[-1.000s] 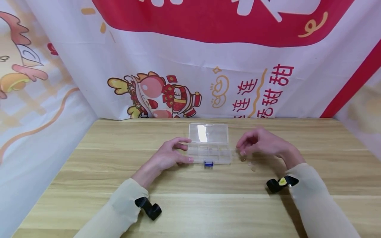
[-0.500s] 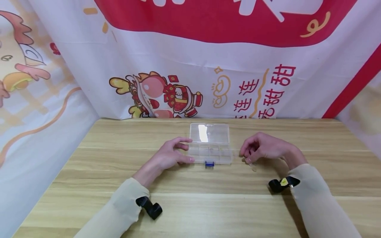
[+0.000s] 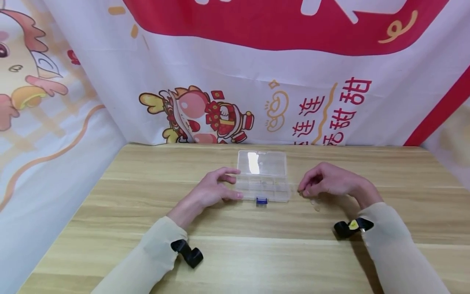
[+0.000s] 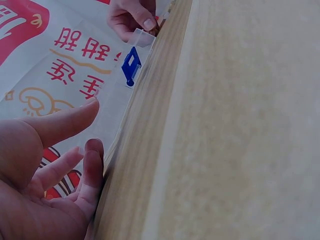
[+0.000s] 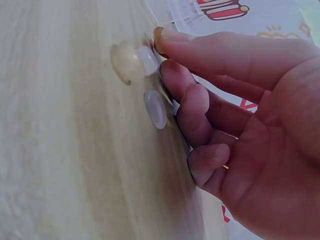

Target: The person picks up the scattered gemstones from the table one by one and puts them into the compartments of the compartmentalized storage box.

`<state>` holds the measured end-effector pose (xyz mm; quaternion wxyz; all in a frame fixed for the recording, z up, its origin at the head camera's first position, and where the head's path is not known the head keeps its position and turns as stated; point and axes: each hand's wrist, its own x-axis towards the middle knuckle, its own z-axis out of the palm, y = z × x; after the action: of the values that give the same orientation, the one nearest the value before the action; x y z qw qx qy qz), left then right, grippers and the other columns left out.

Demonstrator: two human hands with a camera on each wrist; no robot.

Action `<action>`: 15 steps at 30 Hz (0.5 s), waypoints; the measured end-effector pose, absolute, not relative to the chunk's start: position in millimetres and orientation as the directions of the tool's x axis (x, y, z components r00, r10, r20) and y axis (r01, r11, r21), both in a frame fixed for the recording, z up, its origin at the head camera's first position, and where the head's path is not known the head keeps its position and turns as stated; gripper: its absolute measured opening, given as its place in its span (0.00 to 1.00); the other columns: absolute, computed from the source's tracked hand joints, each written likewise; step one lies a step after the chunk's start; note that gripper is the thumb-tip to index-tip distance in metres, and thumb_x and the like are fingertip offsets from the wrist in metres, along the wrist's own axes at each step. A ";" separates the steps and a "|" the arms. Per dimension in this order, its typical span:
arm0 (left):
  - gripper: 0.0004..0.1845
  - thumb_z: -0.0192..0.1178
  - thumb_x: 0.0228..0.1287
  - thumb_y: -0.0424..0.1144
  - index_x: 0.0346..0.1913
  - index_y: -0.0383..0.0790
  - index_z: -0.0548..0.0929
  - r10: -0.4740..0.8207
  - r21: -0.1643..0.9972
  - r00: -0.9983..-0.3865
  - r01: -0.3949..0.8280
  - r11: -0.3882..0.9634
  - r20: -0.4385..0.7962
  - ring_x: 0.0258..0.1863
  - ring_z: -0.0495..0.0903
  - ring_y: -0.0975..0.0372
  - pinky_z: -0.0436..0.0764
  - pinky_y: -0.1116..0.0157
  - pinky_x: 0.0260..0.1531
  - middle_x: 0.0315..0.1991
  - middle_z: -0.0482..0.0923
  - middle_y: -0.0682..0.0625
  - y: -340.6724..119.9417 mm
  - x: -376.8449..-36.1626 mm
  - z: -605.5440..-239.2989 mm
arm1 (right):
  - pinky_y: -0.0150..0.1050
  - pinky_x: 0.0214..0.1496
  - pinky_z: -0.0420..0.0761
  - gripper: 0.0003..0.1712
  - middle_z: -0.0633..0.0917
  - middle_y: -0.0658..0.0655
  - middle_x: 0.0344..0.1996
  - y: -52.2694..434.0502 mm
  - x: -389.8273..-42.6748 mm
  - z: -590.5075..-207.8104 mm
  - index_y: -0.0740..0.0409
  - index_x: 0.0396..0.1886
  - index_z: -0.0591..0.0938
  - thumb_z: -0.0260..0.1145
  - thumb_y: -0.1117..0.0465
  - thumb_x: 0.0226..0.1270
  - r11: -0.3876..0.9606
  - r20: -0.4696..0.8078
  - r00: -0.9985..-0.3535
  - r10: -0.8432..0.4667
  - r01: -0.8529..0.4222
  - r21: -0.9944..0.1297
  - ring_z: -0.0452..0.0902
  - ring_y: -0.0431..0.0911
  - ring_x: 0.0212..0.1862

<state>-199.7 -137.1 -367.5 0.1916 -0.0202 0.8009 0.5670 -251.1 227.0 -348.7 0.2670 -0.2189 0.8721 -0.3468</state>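
Weight is looking very small in the amber-brown, rounded, glassy piece (image 5: 159, 41); it is probably behaving stiff and a little slippery, and a hard knock could be chipping it. Holding by the rim, between thumb pad and fingertip, is seeming the surest way. The right hand (image 3: 328, 179) is pinching it so, low by the light wood-grain tabletop (image 3: 235, 265), just beyond the right end of the clear plastic compartment box (image 3: 278, 199). Near these fingers, a pale grey, oval, translucent piece (image 5: 156, 110) and a yellowish, rounded piece (image 5: 125, 57) are lying; blur is hiding their exact material. The left hand (image 3: 213, 188) is resting, spread, around the box's left end, where its light, rigid walls are offering a good hold.
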 end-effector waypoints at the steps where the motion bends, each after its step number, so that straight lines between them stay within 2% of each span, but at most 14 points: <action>1: 0.37 0.81 0.57 0.38 0.69 0.58 0.79 0.185 0.901 -0.926 -0.250 0.356 -0.330 0.51 0.81 0.53 0.84 0.64 0.44 0.64 0.78 0.47 -137.0 -200.0 -367.0 | 0.35 0.46 0.77 0.07 0.90 0.54 0.39 227.0 -251.3 -347.8 0.52 0.45 0.92 0.75 0.59 0.69 0.668 -0.310 -0.767 -0.561 -0.198 -0.718 0.77 0.47 0.41; 7: 0.36 0.80 0.58 0.39 0.69 0.58 0.79 0.177 0.902 -0.926 -0.257 0.348 -0.333 0.51 0.81 0.53 0.84 0.65 0.43 0.63 0.78 0.47 -137.6 -200.1 -366.0 | 0.40 0.54 0.75 0.07 0.91 0.51 0.44 226.1 -252.7 -340.7 0.49 0.46 0.91 0.73 0.55 0.72 0.682 -0.261 -0.803 -0.536 -0.229 -0.695 0.78 0.47 0.47; 15: 0.37 0.81 0.56 0.36 0.69 0.56 0.80 0.184 0.907 -0.927 -0.252 0.337 -0.326 0.49 0.82 0.54 0.84 0.64 0.43 0.63 0.78 0.46 -135.9 -199.0 -366.4 | 0.37 0.51 0.79 0.12 0.92 0.52 0.45 218.0 -247.9 -332.6 0.53 0.47 0.91 0.75 0.53 0.70 0.632 -0.158 -0.848 -0.505 -0.239 -0.737 0.82 0.45 0.47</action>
<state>-199.0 -135.9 -366.4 0.1897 -0.0214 0.7953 0.5754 -247.9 218.0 -332.6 0.1782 -0.2101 0.8856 -0.3740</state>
